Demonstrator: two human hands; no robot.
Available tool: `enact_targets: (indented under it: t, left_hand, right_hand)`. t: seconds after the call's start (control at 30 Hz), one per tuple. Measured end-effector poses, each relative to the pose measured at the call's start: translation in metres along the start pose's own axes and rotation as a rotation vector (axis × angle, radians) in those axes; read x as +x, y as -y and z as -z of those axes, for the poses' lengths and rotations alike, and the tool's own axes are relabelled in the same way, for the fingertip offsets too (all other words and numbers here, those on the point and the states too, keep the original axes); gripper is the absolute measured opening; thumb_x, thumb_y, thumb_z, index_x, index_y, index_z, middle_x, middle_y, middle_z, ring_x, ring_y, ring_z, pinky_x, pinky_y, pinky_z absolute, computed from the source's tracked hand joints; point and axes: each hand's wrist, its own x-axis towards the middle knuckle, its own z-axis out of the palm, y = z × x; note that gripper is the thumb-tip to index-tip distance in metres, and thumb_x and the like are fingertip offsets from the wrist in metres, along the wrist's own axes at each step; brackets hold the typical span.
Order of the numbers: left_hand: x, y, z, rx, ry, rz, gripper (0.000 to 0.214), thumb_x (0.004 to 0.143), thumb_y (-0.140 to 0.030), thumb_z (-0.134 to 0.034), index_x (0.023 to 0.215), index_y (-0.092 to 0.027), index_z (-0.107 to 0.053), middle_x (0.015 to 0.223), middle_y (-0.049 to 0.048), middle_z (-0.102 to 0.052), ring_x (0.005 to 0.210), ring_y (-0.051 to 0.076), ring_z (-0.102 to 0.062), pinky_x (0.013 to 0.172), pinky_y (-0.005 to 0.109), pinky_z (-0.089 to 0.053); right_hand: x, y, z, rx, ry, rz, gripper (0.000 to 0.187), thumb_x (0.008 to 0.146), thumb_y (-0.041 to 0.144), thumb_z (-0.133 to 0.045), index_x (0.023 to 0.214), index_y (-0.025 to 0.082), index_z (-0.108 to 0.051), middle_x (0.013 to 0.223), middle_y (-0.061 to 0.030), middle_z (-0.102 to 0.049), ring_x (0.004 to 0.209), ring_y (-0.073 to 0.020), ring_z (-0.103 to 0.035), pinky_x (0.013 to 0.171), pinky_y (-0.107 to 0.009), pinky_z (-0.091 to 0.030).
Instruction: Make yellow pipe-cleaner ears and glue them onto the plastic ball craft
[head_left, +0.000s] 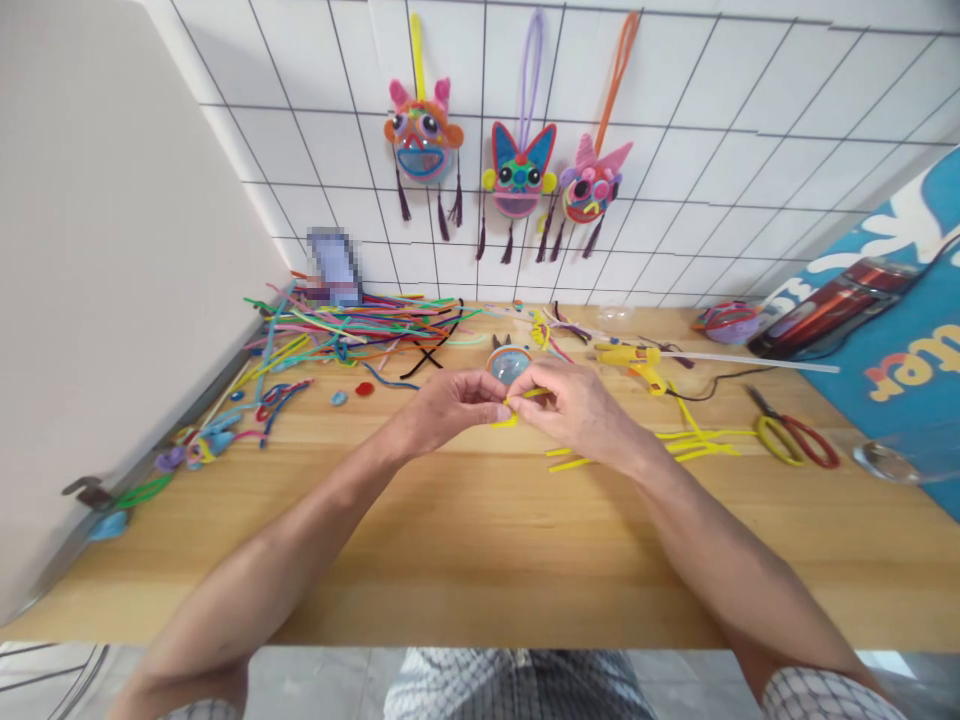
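Both hands meet over the middle of the wooden table (465,560). My left hand (450,402) and my right hand (571,402) each pinch a short yellow pipe cleaner (516,408) that runs between their fingertips. Just behind the fingers lies a small round piece with a clear blue dome (508,364). Cut yellow pipe cleaner pieces (694,440) are scattered to the right of my right hand.
A heap of coloured pipe cleaners (352,330) covers the back left. A yellow glue gun (634,360) and scissors (795,438) lie at the right, with a red device (832,305) on a blue mat. Three pipe-cleaner masks (517,170) hang on the tiled wall.
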Motion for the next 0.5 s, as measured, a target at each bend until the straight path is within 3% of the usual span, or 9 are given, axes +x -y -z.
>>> enact_targets:
  t: [0.2,0.5]
  left_hand:
    - [-0.0010,0.0032,-0.0010,0.115,-0.088,-0.030,0.032,0.080,-0.046,-0.090,0.088,-0.016,-0.082,0.075,0.0000,-0.073,0.068,0.011,-0.059,0.069,0.025,-0.045]
    - [-0.0026,-0.0037,-0.0053,0.134,-0.141,-0.017,0.025,0.079,-0.041,-0.086,0.081,-0.018,-0.076,0.066,-0.0020,-0.068,0.062,0.011,-0.059,0.064,0.024,-0.046]
  right_hand:
    - [0.0011,-0.0088,-0.0021,0.013,-0.061,0.013,0.009,0.093,0.019,-0.073,0.088,0.022,-0.067,0.085,-0.0012,-0.073,0.076,-0.0157,-0.065,0.067,-0.027,-0.046]
    - [-0.0006,-0.0107,0.0009,-0.096,-0.061,0.112,0.011,0.097,0.013,-0.067,0.091,0.022,-0.066,0.086,-0.0009,-0.072,0.076,-0.0156,-0.064,0.069,-0.028,-0.046]
